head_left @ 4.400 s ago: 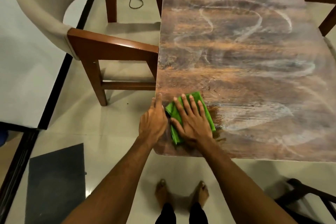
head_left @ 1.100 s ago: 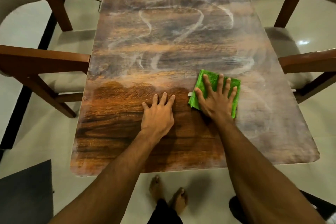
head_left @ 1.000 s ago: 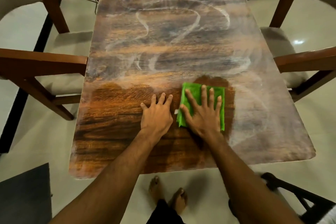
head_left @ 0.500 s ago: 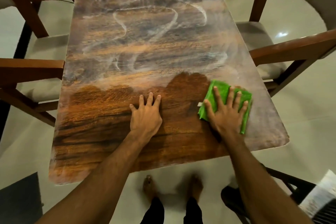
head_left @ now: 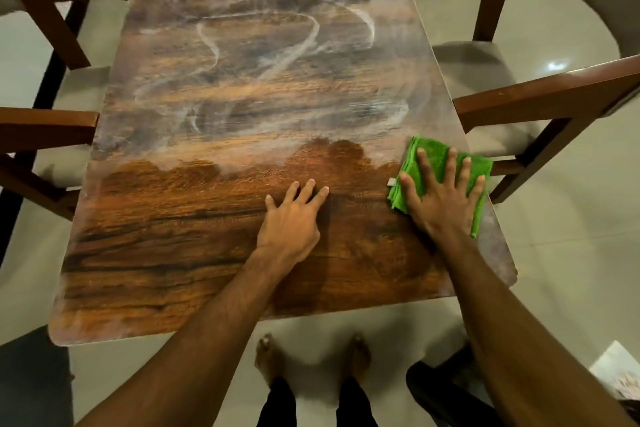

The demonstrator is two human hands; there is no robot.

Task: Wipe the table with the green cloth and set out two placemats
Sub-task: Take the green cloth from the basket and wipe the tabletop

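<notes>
Two hands are on the wooden surface (head_left: 173, 236), well apart from each other, and each has its own job. The right hand (head_left: 441, 199) lies palm-down on the folded green cloth (head_left: 437, 159) with its fingers straight and spread, pressing rather than gripping. Spread that way, they put weight across most of the pad, so it should drag evenly instead of bunching. The cloth sits at the surface's right edge, its far corner reaching to or just past the rim, beside the wooden arm of the right-hand chair (head_left: 547, 97). That spot fits wiping right out to the rim so that no strip is missed. The left hand (head_left: 291, 222) rests flat and bare on the near middle, fingers straight and close together, holding nothing; it looks like a prop for a person leaning over. The near band of the surface shows dark, clear grain, while a whitish, swirled film (head_left: 249, 80) covers everything beyond a ragged boundary. On that showing, the wiping seems well short of half done and is working away from the body. The left hand's place on the cleaned part, not in the film, avoids smearing fresh marks. Another chair (head_left: 45, 125) stands at the left side. No placemats are in view, so that half of the task appears not yet begun.
</notes>
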